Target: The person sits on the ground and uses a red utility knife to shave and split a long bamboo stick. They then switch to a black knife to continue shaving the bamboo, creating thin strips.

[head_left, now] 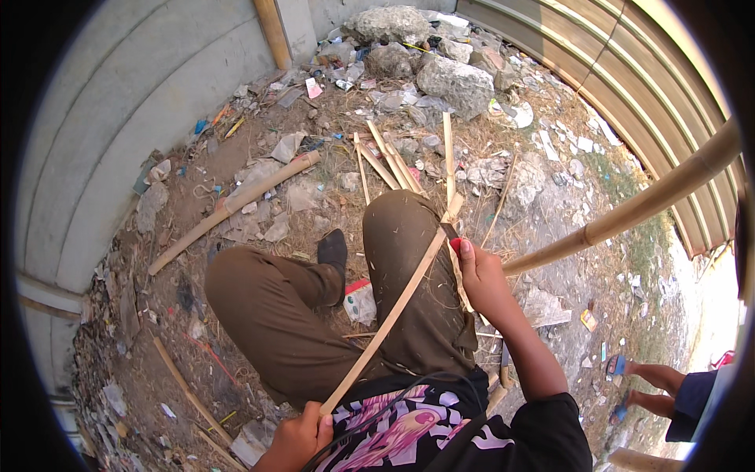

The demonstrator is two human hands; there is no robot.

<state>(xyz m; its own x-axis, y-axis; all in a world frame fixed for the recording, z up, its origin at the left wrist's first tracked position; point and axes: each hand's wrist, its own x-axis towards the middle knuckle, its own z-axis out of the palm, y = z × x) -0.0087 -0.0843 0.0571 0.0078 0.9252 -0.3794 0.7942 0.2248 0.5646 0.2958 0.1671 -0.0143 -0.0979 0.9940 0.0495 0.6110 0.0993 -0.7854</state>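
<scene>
A long pale bamboo strip (391, 320) slants across my lap and over my raised right knee. My left hand (301, 437) is closed round its lower end, close to my body. In my right hand (481, 277) is a knife (454, 242) with a red handle. Its dark blade meets the strip near the far end, just past the knee. Fine shavings cling to my brown trousers (409, 228). Several split bamboo pieces (391, 157) lie on the ground beyond that knee.
A thick bamboo pole (629, 212) slopes in from the right, close to my right hand. Another pole (236, 206) lies at the left. Rocks (456, 85) and litter cover ground between a concrete wall (118, 118) and metal fence (621, 71). Another person's legs (651, 385) show at right.
</scene>
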